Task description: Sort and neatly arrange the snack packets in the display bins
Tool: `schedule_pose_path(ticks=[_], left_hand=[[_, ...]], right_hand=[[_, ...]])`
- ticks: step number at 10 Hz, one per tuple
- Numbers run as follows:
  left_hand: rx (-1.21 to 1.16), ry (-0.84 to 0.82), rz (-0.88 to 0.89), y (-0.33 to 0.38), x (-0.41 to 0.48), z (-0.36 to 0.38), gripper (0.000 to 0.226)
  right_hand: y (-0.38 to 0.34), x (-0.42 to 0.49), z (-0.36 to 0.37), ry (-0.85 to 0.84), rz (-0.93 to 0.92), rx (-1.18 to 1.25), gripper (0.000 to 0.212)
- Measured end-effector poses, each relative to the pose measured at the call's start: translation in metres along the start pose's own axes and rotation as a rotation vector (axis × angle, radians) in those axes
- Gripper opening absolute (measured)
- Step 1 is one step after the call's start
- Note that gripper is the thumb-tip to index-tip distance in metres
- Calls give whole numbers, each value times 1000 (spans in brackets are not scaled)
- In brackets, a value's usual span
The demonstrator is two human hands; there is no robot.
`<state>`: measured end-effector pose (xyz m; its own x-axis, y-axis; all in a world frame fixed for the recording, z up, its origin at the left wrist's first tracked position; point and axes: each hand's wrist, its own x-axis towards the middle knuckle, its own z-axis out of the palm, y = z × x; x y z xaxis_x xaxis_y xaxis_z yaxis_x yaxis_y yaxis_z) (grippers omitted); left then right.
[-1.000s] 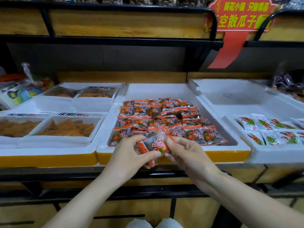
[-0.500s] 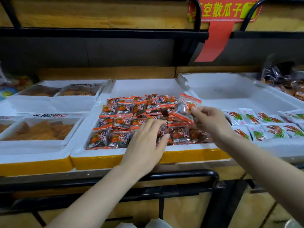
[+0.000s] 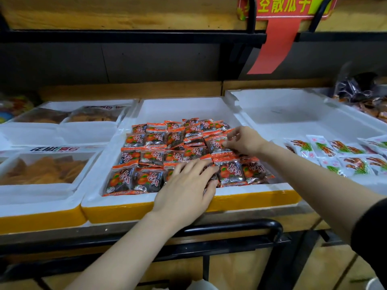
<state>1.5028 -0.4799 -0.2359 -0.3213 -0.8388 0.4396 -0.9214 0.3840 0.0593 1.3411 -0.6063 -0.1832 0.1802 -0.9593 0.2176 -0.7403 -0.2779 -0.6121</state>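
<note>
Pinched an orange snack packet (image 3: 216,143), seemingly light, crinkly and slippery, by its edge with the right hand (image 3: 245,141), just beyond left hand (image 3: 184,191) fingers pressed flat on front packets (image 3: 146,178) in the foam bin (image 3: 251,192).

The snack packets (image 3: 150,178) are glossy plastic film that catches the light. The middle bin (image 3: 117,197) is matt white foam with shiny yellow tape on its near edge. The near rail (image 3: 240,225) is smooth black metal. The far shelf board (image 3: 125,13) looks like grainy wood.
</note>
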Motion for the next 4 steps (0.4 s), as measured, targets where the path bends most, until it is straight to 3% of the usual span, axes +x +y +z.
schedule_pose_path(ticks=[1,2,3,4], left_hand=[[-18,4,3,-1,0,1,46],[-13,4,15,-1,0,1,49],[-6,-1,5,-1,1,-1,44],[-8,-10,8,1,1,-2,44]], right_hand=[[0,-5,2,163,-147,-106,35],[0,-17,5,154,-378,-234,25],[0,-26,7,47,-407,-316,29],[-2,-31,3,108,-378,-296,30]])
